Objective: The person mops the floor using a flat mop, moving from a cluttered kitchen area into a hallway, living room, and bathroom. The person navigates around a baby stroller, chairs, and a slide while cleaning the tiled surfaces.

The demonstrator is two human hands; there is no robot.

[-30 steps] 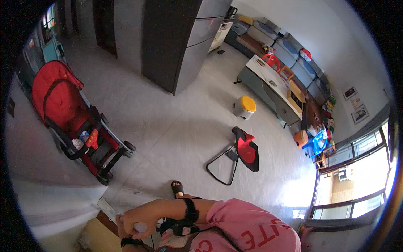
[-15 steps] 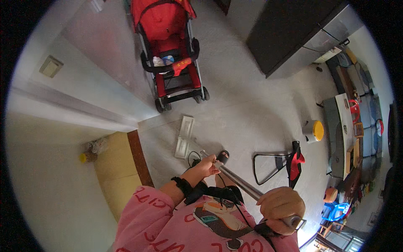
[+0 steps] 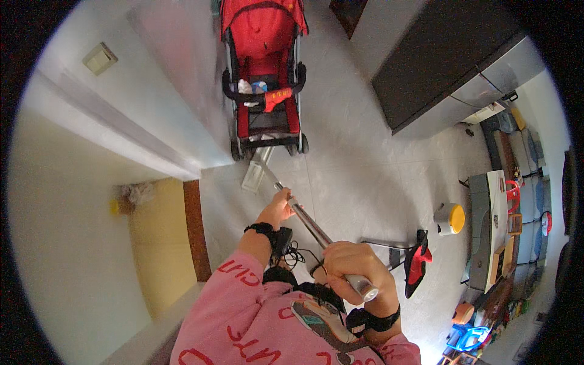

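Both of my hands hold a flat mop by its silver metal pole. My left hand is closed around the pole lower down. My right hand wraps round it near its top end, which pokes out below the fist. The pale rectangular mop head lies on the grey floor, its far end at the front wheels of a red stroller. Part of the head is hidden by the stroller's footrest area.
A wall corner with a switch stands at left, beside a yellowish floor area with a brown edge strip. At right are a dark fridge-like cabinet, a bucket with a yellow lid, a red-and-black seat and a long table.
The mop head has slid forward to the stroller's front. My right hand has moved forward and left, and my left hand forward, both still on the pole. The view has shifted a little.
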